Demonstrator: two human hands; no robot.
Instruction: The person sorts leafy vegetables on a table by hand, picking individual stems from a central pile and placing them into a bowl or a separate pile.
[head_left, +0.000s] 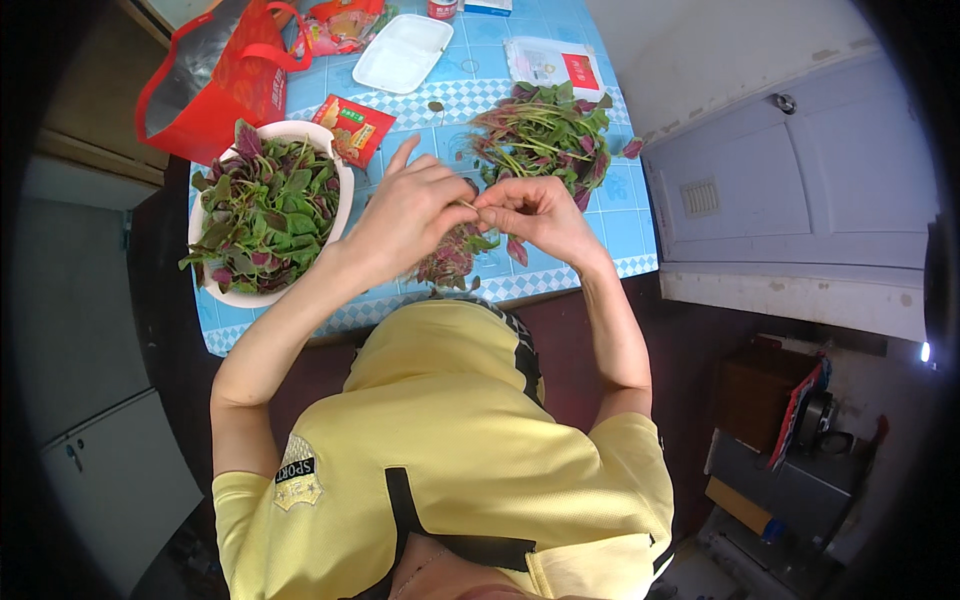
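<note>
My left hand (416, 206) and my right hand (536, 217) meet over the table, fingertips pinching a thin stem (466, 204) between them. A purple-red leaf (517, 251) hangs just below my right hand. Under the hands lies a small heap of reddish roots and leaf scraps (450, 259), partly hidden. At the left, a white plastic basket (346, 187) is heaped with red-and-green amaranth leaves (274, 206). Beyond my right hand lies a bunch of amaranth (555, 139), its stems and roots pointing left.
The table wears a blue checked tablecloth (619, 217). Around its far side are a red insulated bag (251, 90), a red food packet (354, 129), a white foam container (403, 52), a white package with a red label (551, 64) and a can (442, 9).
</note>
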